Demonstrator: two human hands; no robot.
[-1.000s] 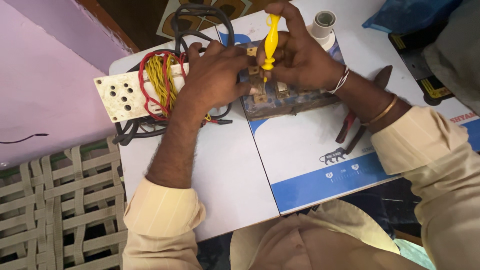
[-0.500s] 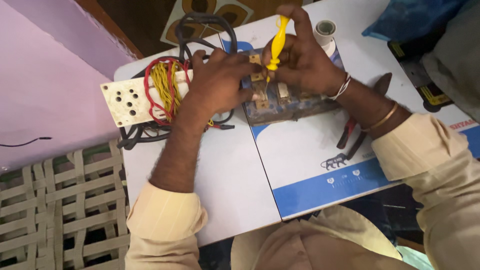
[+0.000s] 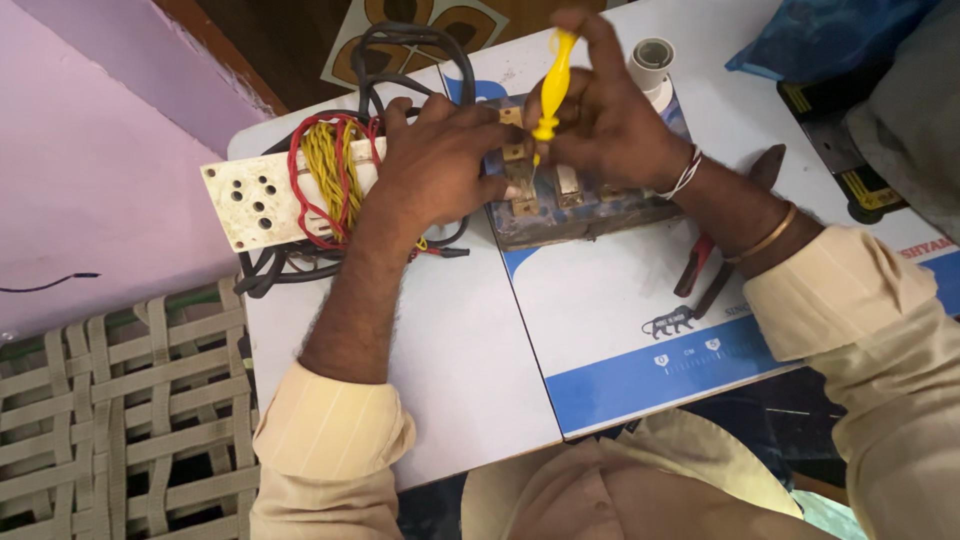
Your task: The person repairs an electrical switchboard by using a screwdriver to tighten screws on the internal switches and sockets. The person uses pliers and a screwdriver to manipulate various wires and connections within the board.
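Sleeves: cream cuffs are seen nearest the camera, one on each forearm.
Bench: a white bench [image 3: 470,360] is covered on its right part by a white and blue sheet [image 3: 640,330].
Pliers: red-handled pliers [image 3: 705,265] are laid on the sheet, partly hidden under the right forearm.
Left hand: the left hand [image 3: 435,165] is laid flat with fingers spread over the left end of the switch board, pressing it down.
Switch board: a dark board with brass terminals [image 3: 565,205] is set on the bench between the two hands.
Right hand: the right hand [image 3: 610,125] is closed in a pinch around the yellow screwdriver [image 3: 553,85], which is held upright with its tip on a terminal.
Wires: red and yellow wires [image 3: 325,170] are bundled over a white socket plate [image 3: 250,205], just left of the left hand; black cable [image 3: 400,50] is looped behind.
Tape roll: a white roll [image 3: 652,60] is stood behind the right hand.
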